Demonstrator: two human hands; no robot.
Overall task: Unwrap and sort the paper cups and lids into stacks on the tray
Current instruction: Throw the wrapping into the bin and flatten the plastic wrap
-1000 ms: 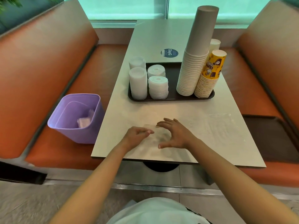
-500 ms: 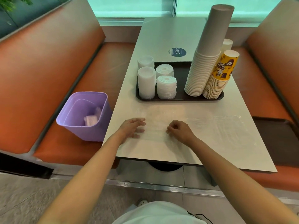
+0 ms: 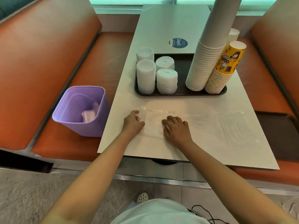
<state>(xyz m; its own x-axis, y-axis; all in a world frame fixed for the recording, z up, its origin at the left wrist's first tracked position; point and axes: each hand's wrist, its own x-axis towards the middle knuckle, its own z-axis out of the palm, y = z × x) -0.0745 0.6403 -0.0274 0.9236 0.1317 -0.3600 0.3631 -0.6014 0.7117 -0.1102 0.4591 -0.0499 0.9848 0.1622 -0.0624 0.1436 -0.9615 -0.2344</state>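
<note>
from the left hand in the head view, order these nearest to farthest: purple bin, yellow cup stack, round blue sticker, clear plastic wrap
From the left hand:
1. clear plastic wrap, under its fingertips on the table
2. purple bin, left, on the bench
3. round blue sticker, beyond the tray
4. yellow cup stack, tray's right end

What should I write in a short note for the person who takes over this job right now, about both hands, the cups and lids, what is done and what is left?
Left hand: fingers curled at the left edge of the clear plastic wrapper, which lies flat on the white table.
Right hand: rests on the same wrapper, fingers bent; a real grip cannot be told.
Black rectangular tray: four stacks of white plastic lids on its left, tall white paper cup stack and yellow printed paper cup stack on its right.
Done: cups and lids appear sorted.
Left: probably gather the wrapper and drop it in the purple plastic bin on the left seat.
</note>
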